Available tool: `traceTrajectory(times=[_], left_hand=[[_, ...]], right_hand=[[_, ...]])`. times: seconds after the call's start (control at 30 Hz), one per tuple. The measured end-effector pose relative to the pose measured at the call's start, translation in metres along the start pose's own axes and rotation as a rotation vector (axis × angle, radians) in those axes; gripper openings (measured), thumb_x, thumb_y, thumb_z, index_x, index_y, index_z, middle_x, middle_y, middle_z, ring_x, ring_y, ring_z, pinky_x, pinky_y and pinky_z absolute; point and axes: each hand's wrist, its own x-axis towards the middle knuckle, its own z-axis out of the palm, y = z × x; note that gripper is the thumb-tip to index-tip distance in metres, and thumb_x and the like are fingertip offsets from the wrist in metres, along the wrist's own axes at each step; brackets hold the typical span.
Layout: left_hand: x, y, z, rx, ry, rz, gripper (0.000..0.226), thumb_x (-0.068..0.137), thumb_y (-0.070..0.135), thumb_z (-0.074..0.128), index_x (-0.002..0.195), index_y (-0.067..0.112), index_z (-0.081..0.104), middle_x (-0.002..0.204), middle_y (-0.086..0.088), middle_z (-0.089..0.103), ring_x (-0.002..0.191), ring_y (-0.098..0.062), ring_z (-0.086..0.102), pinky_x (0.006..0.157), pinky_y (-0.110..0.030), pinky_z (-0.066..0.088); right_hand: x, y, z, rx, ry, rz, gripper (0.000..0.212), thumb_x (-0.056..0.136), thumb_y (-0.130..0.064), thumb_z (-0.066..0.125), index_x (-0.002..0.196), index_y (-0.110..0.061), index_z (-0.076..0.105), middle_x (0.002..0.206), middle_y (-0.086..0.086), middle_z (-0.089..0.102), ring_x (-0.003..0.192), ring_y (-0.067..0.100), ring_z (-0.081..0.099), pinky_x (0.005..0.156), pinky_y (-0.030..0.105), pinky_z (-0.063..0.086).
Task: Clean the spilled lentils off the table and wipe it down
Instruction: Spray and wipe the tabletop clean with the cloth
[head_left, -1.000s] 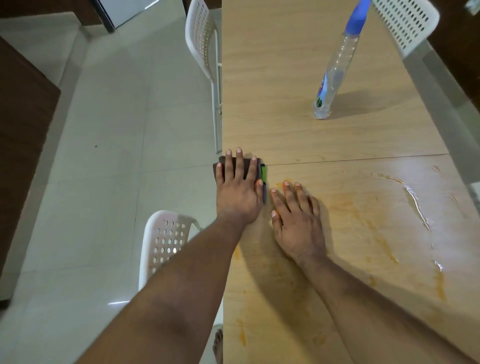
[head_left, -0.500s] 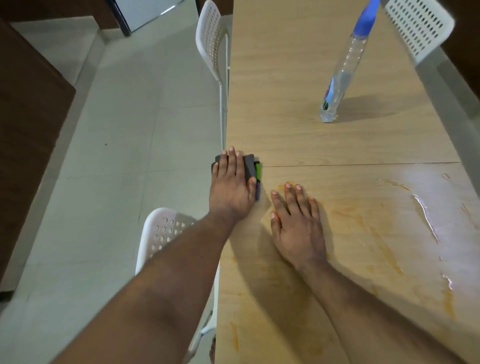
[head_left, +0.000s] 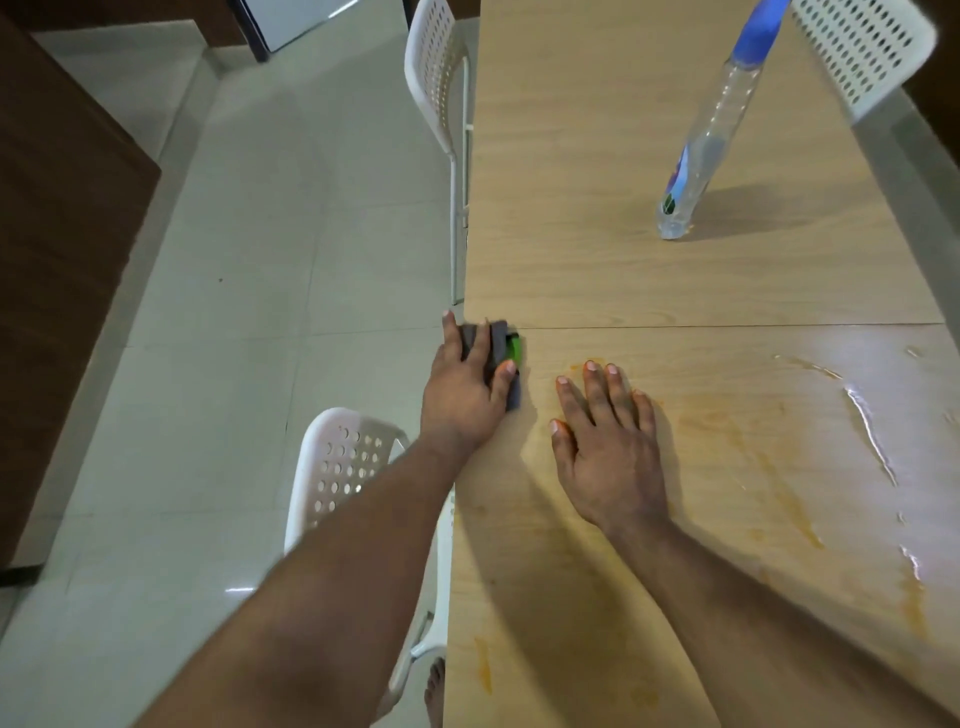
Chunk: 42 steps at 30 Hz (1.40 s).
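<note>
My left hand (head_left: 462, 395) grips a grey and green sponge (head_left: 498, 343) at the left edge of the wooden table (head_left: 597, 208), just below the seam between its two panels. Part of the sponge and hand hang past the edge. My thumb lies over the sponge's near right side. To the right of it, my right hand (head_left: 605, 447) lies flat on the table, fingers spread and straight. Orange smears (head_left: 758, 447) stain the near panel, and a wet streak (head_left: 872, 431) glistens further right. No whole lentils show.
A clear spray bottle (head_left: 701, 150) with a blue top stands on the far panel. White perforated chairs stand at the left edge (head_left: 436, 88), below my left arm (head_left: 343, 457) and at the far right corner (head_left: 862, 47). Pale tiled floor lies to the left.
My left hand has slid the sponge leftward to the table's edge, and its fingers have shifted from flat on top to round it. My right hand has stayed flat in place.
</note>
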Motion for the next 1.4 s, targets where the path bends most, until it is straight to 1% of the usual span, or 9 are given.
traceTrajectory(times=[0.13, 0.4, 0.57, 0.73, 0.93, 1.03, 1.2, 1.3, 1.4], left_hand=[[0.026, 0.003, 0.002, 0.032, 0.012, 0.000, 0.070, 0.108, 0.058, 0.037, 0.168, 0.023, 0.023, 0.176, -0.013, -0.004, 0.155, -0.036, 0.027, 0.120, -0.049, 0.038], [-0.091, -0.011, 0.014, 0.019, -0.029, 0.063, 0.073, 0.107, 0.060, 0.025, 0.168, 0.020, 0.020, 0.176, -0.009, -0.005, 0.155, -0.034, 0.022, 0.122, -0.050, 0.035], [-0.022, -0.008, 0.009, 0.017, 0.004, 0.043, 0.070, 0.109, 0.056, 0.033, 0.167, 0.017, 0.024, 0.175, -0.017, 0.004, 0.155, -0.036, 0.026, 0.119, -0.049, 0.039], [0.019, -0.004, 0.007, 0.025, -0.012, 0.023, 0.071, 0.110, 0.055, 0.034, 0.168, 0.018, 0.019, 0.176, -0.013, 0.000, 0.154, -0.035, 0.027, 0.117, -0.050, 0.042], [-0.083, -0.015, 0.016, 0.018, -0.040, 0.066, 0.072, 0.110, 0.055, 0.032, 0.169, 0.016, 0.014, 0.176, -0.012, -0.007, 0.155, -0.035, 0.019, 0.125, -0.045, 0.029], [-0.157, -0.017, 0.025, 0.008, -0.070, 0.055, 0.072, 0.110, 0.056, 0.028, 0.169, 0.019, 0.008, 0.175, -0.007, -0.016, 0.159, -0.033, 0.011, 0.129, -0.047, 0.024], [-0.273, -0.020, 0.031, -0.012, -0.080, 0.043, 0.073, 0.110, 0.057, 0.030, 0.170, 0.022, 0.006, 0.174, -0.001, -0.025, 0.162, -0.032, 0.005, 0.129, -0.046, 0.025], [-0.288, -0.019, 0.027, -0.028, -0.094, 0.013, 0.072, 0.110, 0.054, 0.034, 0.169, 0.021, 0.009, 0.175, -0.004, -0.021, 0.161, -0.034, 0.006, 0.128, -0.047, 0.027], [-0.250, -0.016, 0.019, -0.015, -0.086, 0.017, 0.072, 0.110, 0.052, 0.037, 0.169, 0.020, 0.012, 0.175, -0.007, -0.017, 0.160, -0.035, 0.010, 0.125, -0.049, 0.030]], right_hand=[[0.002, 0.001, 0.004, -0.010, -0.009, 0.005, 0.063, 0.108, -0.051, 0.016, 0.167, -0.027, 0.023, 0.175, 0.007, 0.014, 0.163, 0.028, 0.003, 0.129, 0.054, 0.013], [0.000, -0.002, -0.004, -0.016, -0.035, -0.017, 0.062, 0.108, -0.051, 0.014, 0.166, -0.031, 0.028, 0.175, 0.001, 0.014, 0.163, 0.028, 0.002, 0.128, 0.057, 0.013], [-0.003, -0.001, 0.002, -0.022, -0.021, -0.021, 0.060, 0.109, -0.051, 0.016, 0.165, -0.034, 0.027, 0.175, -0.001, 0.014, 0.163, 0.027, 0.003, 0.128, 0.056, 0.014], [0.001, 0.001, 0.006, -0.031, 0.014, -0.019, 0.059, 0.109, -0.052, 0.017, 0.164, -0.036, 0.030, 0.174, -0.002, 0.019, 0.163, 0.026, 0.007, 0.128, 0.055, 0.016], [-0.006, -0.008, -0.002, -0.041, 0.014, -0.005, 0.061, 0.107, -0.055, 0.018, 0.159, -0.035, 0.043, 0.170, 0.003, 0.034, 0.159, 0.027, 0.022, 0.125, 0.054, 0.024], [-0.014, -0.015, -0.005, -0.065, -0.049, 0.038, 0.060, 0.110, -0.052, 0.015, 0.161, -0.034, 0.040, 0.170, 0.001, 0.032, 0.159, 0.024, 0.022, 0.126, 0.050, 0.021], [-0.087, -0.032, -0.015, 0.049, -0.039, 0.007, 0.053, 0.111, -0.044, 0.026, 0.158, -0.029, 0.046, 0.168, 0.002, 0.036, 0.158, 0.022, 0.026, 0.126, 0.048, 0.024], [-0.156, -0.035, -0.010, 0.121, -0.019, -0.043, 0.053, 0.107, -0.041, 0.032, 0.152, -0.027, 0.056, 0.165, 0.002, 0.043, 0.156, 0.023, 0.032, 0.123, 0.047, 0.030], [-0.204, -0.029, -0.001, 0.105, -0.030, -0.070, 0.052, 0.106, -0.041, 0.035, 0.152, -0.027, 0.055, 0.165, 0.002, 0.042, 0.157, 0.024, 0.028, 0.123, 0.047, 0.032]])
